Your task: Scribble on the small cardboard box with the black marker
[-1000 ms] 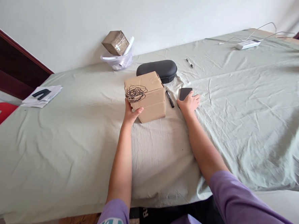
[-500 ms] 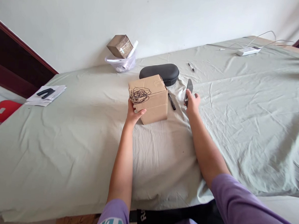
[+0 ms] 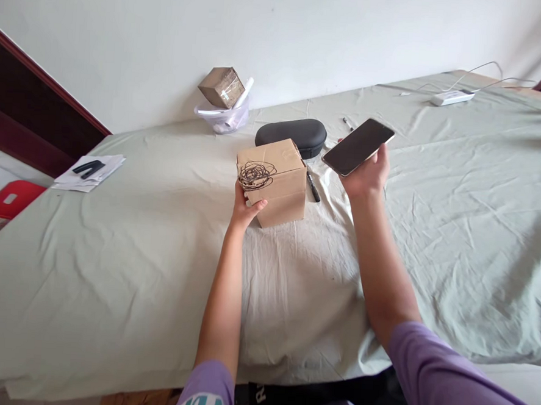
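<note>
My left hand (image 3: pixel 247 210) grips the near left corner of a brown cardboard box (image 3: pixel 282 197), thumb on its front face. A tangled coil of thin dark cord (image 3: pixel 256 175) lies over the box's top left edge. In my right hand (image 3: pixel 368 175) is a smartphone (image 3: pixel 360 147), dark screen facing up and tilted, held above the cloth to the right of the box. A black marker (image 3: pixel 313 187) lies just right of the box. Behind the box rests a black hard case (image 3: pixel 292 135), partly hidden by it.
A clear plastic bowl (image 3: pixel 232 119) with a small taped box (image 3: pixel 222 88) stands by the wall. A black stapler (image 3: pixel 88 169) sits on papers (image 3: pixel 107 169) at left. A power strip (image 3: pixel 453 98) is at far right. Behind the phone lies a pen (image 3: pixel 347 124), partly covered.
My right hand has raised the smartphone and turned it from edge-on to screen up. My left hand stays on the cardboard box. The whole view has shifted slightly.
</note>
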Motion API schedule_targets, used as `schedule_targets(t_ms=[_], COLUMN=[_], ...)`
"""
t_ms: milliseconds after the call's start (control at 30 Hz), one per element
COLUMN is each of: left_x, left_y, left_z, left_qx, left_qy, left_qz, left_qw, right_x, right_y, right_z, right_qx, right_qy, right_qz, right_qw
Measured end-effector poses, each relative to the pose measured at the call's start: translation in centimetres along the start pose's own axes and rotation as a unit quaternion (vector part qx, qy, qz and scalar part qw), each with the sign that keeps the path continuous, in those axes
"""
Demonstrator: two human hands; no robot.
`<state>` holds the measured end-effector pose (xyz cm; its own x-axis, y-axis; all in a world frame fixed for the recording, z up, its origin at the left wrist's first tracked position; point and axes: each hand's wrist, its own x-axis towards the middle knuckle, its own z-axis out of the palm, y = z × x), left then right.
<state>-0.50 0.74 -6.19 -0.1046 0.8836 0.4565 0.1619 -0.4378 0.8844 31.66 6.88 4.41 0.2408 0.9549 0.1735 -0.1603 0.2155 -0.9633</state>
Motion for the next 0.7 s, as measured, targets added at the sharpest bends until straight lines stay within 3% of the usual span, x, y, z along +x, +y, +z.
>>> schedule_targets(t_ms=[233, 400, 533, 600, 700], left_x=[0.0, -0.2, -0.2, -0.1, 0.2], left_y=[-0.1, -0.2, 0.0, 0.3, 1.0], left_z=[0.0, 0.0, 0.2, 0.5, 0.9], left_qx=[0.001, -0.005, 0.001, -0.001, -0.002], left_qy=[0.001, 0.01, 0.015, 0.018, 0.01], left_qz=[-0.003, -0.02, -0.036, -0.03, 0.004], left_qw=[1.0, 1.0, 0.999, 0.999, 1.0], right_x=[-3.8, -5.6, -7.5, -8.5, -10.1], right_y=[-3.4, -4.7, -7.1, -8.4, -9.6], right_z=[2.0, 4.1, 4.2, 4.1, 4.4], right_qx=[0.06, 0.13, 0.137, 0.179, 0.228], right_qy=[-0.167, -0.158, -0.18, -0.252, -0.376], right_qz=[0.005, -0.023, -0.013, 0.019, 0.101], right_qw=[0.984, 0.979, 0.974, 0.951, 0.892])
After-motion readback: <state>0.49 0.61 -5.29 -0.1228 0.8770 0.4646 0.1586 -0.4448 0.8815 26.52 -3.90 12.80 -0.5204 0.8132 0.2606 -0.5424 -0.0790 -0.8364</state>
